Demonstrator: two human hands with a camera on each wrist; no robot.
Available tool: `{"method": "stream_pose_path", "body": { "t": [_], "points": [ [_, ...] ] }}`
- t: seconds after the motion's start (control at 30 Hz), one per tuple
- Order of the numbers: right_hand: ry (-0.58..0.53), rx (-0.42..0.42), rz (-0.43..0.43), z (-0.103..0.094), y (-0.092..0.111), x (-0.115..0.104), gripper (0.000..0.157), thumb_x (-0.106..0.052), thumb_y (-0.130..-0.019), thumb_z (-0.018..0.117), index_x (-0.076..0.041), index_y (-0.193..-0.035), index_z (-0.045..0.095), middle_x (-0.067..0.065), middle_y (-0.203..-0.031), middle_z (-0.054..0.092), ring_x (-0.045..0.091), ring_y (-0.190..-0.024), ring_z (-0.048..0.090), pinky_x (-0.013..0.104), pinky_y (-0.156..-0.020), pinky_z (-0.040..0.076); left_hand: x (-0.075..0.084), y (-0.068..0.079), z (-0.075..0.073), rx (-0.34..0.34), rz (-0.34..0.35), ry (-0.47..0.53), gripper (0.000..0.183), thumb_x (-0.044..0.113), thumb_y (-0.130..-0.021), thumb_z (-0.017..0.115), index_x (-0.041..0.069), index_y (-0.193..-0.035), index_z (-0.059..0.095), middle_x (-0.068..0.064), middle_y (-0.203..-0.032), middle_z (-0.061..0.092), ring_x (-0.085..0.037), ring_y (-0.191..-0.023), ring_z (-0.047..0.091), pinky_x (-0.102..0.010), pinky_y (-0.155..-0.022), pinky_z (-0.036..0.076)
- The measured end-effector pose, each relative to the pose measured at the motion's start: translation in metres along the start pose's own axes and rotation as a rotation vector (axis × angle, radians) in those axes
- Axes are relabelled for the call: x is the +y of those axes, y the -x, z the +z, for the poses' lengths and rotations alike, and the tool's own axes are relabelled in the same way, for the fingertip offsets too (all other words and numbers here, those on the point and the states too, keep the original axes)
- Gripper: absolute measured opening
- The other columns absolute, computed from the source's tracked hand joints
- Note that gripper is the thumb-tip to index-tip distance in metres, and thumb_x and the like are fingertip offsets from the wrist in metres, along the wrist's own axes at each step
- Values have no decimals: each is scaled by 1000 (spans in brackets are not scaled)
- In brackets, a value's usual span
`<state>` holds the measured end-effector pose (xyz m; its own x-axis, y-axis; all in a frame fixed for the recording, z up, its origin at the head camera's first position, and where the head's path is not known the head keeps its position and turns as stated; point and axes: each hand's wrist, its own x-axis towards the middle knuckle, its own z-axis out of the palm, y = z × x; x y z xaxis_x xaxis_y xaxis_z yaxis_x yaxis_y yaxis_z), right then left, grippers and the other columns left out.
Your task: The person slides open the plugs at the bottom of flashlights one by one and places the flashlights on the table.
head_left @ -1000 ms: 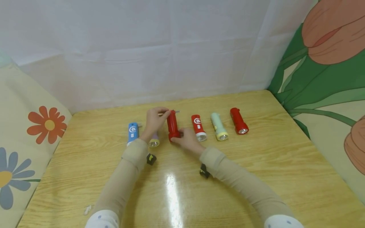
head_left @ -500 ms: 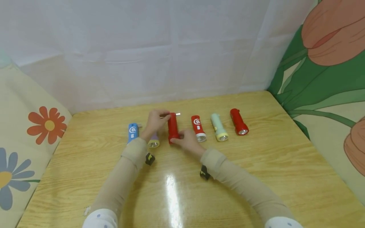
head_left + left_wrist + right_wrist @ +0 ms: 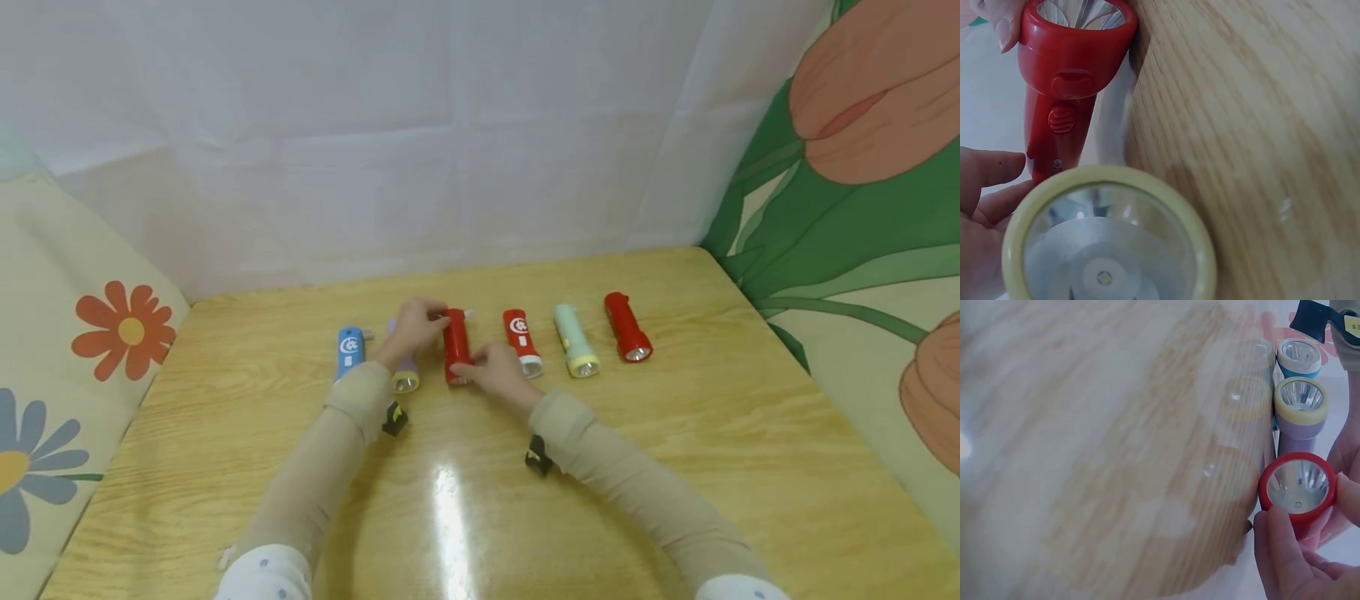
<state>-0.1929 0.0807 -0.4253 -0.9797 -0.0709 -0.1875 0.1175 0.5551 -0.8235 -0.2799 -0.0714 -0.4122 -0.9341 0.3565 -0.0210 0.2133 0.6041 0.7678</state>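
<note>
Both hands are on a red flashlight, its lens end toward me and its tail away. At the tail, my left hand pinches the body between thumb and fingers. My right hand holds the lens end from the right. A small pale metal piece juts from the right of the tail. The left wrist view shows a slide switch on the red flashlight. In the right wrist view, fingers of my right hand grip around its red rim. A purple flashlight with a yellow rim lies just left, partly behind my left hand.
A blue flashlight lies far left, partly covered by my left arm. To the right lie a red-and-white flashlight, a mint green one and another red one. A white cloth hangs behind the wooden table.
Both hands have brought the red flashlight slightly toward me and rolled it a little, so its lens now shows and less of the metal piece does. The other flashlights stay put.
</note>
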Motion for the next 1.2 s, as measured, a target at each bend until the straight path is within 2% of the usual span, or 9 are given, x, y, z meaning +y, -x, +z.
{"method": "stream_pose_path", "body": {
  "t": [0.2, 0.4, 0.67, 0.8, 1.03, 1.2],
  "points": [
    [33, 10, -9, 0, -1, 5, 29, -33, -80, 69, -4, -76, 67, 4, -63, 60, 13, -55, 49, 24, -49, 42, -7, -5, 8, -36, 56, -45, 29, 3, -86, 56, -9, -112, 58, -23, -110, 60, -32, -99, 59, -38, -85, 47],
    [42, 4, -7, -1, -1, 11, 29, -32, -81, 68, -4, -76, 65, 4, -64, 59, 14, -56, 48, 25, -49, 42, -9, -6, 17, -66, 38, -54, 30, 3, -87, 54, -11, -113, 57, -25, -111, 59, -32, -98, 59, -37, -83, 48],
    [28, -4, -8, -2, -5, 16, 28, -31, -82, 67, -5, -73, 66, 3, -59, 57, 12, -52, 47, 23, -47, 40, -13, -10, 23, -71, 25, -54, 28, 4, -86, 52, -9, -110, 59, -23, -107, 62, -23, -78, 58, -30, -70, 49],
    [34, 2, -7, -3, -9, 16, 27, -31, -82, 67, -5, -73, 66, 3, -60, 59, 12, -53, 50, 23, -48, 42, -12, -13, 23, -62, 19, -53, 29, 4, -86, 51, -9, -112, 58, -23, -108, 61, -23, -79, 58, -31, -71, 49],
    [57, 20, -74, -7, -10, 17, 28, -30, -85, 64, -3, -79, 67, 7, -63, 61, 13, -52, 51, 24, -48, 43, -10, -16, 23, -63, -5, -17, 36, 4, -87, 50, -12, -119, 51, -26, -115, 57, -26, -87, 58, -34, -77, 49],
    [72, 51, -101, -9, -7, 18, 29, -26, -85, 65, 2, -92, 65, 10, -79, 63, 16, -67, 54, 28, -59, 47, -11, -18, 22, -73, -14, 14, 41, 6, -89, 49, -11, -126, 44, -26, -120, 53, -30, -99, 57, -37, -85, 48]
  ]
}}
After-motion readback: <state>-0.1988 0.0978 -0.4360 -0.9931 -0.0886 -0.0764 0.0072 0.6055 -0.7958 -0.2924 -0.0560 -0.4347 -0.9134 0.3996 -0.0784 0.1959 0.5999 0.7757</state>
